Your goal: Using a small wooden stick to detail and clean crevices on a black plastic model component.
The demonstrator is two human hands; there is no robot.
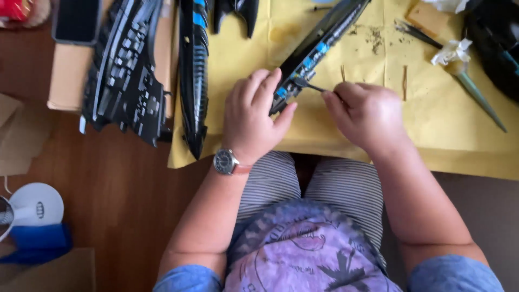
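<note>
A long black model part with blue stripes lies slanted on the yellow paper sheet. My left hand, with a wristwatch on the wrist, grips that part's near end. My right hand pinches a thin dark tool whose tip touches the end of the part, right next to my left fingers.
Another black and blue model piece and a wide black ribbed panel lie to the left. A cardboard box sits at the far left. A green-handled tool with white tissue and thin sticks rest at the right. A white fan stands at the lower left.
</note>
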